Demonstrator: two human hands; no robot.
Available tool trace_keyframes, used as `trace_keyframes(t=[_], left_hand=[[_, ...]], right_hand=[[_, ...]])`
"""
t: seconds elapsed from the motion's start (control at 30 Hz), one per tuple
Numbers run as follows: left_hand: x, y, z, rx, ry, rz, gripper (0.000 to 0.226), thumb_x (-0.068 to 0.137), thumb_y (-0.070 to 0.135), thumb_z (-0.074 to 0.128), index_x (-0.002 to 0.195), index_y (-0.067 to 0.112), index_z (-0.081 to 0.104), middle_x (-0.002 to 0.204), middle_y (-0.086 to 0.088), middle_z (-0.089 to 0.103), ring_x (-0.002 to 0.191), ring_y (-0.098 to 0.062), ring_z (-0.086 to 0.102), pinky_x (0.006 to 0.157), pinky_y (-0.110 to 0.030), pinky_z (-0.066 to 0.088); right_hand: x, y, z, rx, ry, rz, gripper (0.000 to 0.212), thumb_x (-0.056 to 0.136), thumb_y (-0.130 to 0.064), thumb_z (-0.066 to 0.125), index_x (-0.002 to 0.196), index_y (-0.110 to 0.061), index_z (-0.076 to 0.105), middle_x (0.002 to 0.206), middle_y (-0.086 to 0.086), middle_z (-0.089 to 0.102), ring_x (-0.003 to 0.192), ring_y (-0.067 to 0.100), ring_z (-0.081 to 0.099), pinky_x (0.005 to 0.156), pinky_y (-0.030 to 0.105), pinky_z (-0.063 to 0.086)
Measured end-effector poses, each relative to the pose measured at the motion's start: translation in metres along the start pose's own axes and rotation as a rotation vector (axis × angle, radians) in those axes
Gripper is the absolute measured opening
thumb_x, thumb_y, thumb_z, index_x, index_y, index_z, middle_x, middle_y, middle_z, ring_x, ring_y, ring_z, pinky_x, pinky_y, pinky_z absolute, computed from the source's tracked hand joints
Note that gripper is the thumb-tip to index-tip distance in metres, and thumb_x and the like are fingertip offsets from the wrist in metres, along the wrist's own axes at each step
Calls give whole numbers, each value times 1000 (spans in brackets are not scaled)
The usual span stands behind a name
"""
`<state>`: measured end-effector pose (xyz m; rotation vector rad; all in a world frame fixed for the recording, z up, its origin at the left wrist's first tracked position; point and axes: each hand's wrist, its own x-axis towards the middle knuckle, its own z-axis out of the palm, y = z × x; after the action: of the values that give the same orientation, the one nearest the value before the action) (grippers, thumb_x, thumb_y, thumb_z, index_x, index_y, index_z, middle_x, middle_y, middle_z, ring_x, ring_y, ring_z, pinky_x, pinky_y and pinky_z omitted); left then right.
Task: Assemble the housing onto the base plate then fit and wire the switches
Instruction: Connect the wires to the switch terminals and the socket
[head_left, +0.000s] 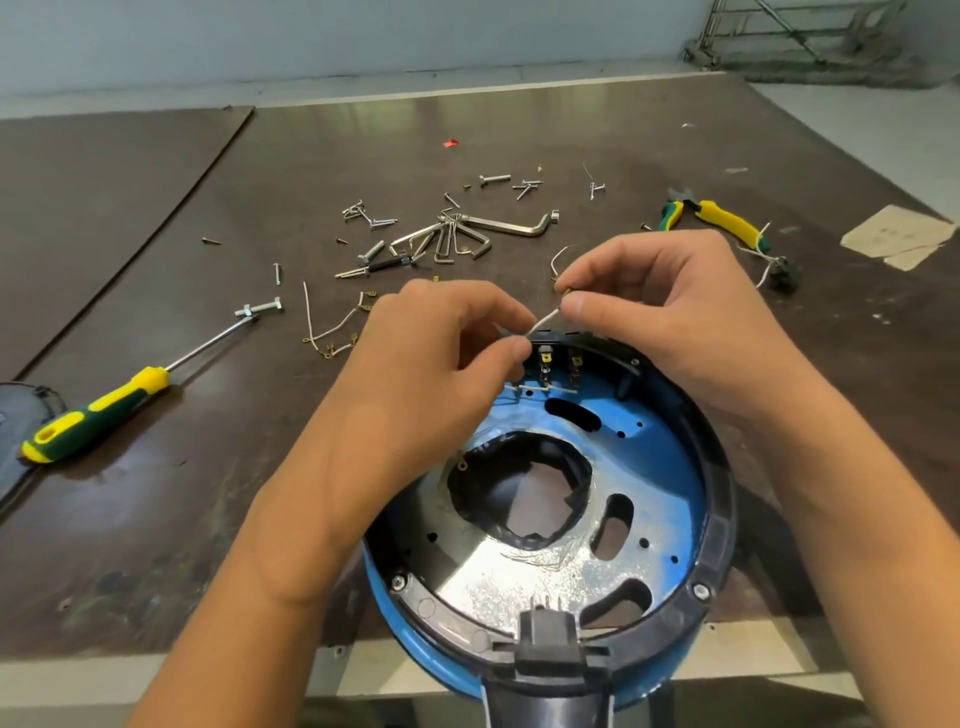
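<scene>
A round blue housing (670, 478) with a black rim and a shiny metal base plate (493, 577) lies at the near table edge. Two switches (558, 364) with brass terminals sit at its far side, short white wires beneath them. A thin white wire (543, 322) stretches just above the switches. My left hand (441, 358) pinches its lower end between thumb and fingers. My right hand (654, 306) pinches its upper end, where a small brass terminal shows at the fingertips. A black plug socket (550, 639) sits at the near rim.
A yellow-green screwdriver (98, 415) lies at the left. Hex keys (467, 236), bolts and screws are scattered behind my hands. More white wires with brass terminals (332, 332) lie left of the housing. Yellow-handled pliers (722, 221) and a paper scrap (898, 236) are at the right.
</scene>
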<state>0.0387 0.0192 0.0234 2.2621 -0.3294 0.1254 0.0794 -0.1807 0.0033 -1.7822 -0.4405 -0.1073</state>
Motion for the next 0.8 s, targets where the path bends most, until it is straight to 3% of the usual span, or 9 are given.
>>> trace_keyframes(t=[0.27, 0.43, 0.6, 0.8], left_hand=[[-1, 2, -3, -164, 49, 73, 18, 90, 12, 70, 107, 15, 72, 75, 4, 74, 63, -10, 69, 66, -35, 59], [1, -2, -1, -157, 14, 79, 22, 88, 9, 72, 110, 15, 72, 85, 3, 75, 74, -9, 71, 75, -35, 59], [1, -5, 0, -196, 28, 110, 26, 90, 2, 68, 113, 14, 70, 89, -1, 74, 75, -12, 72, 73, -38, 60], [3, -11, -1, -229, 44, 119, 31, 89, -2, 67, 115, 13, 68, 92, 1, 74, 84, -12, 73, 81, -43, 59]], right_hand=[[0, -4, -3, 66, 9, -52, 10, 86, -6, 74, 95, -9, 75, 82, 7, 75, 77, 13, 68, 74, 25, 54], [0, -6, -3, 79, 40, -97, 8, 84, -8, 74, 92, -11, 74, 82, 4, 74, 76, 12, 65, 74, 29, 51], [1, -2, -6, 43, 41, -78, 7, 84, -8, 75, 90, -12, 75, 81, 0, 73, 77, 10, 65, 74, 24, 51], [5, -6, -18, 134, 175, -170, 8, 81, -9, 76, 88, -13, 73, 84, 5, 76, 78, 19, 67, 78, 32, 53]])
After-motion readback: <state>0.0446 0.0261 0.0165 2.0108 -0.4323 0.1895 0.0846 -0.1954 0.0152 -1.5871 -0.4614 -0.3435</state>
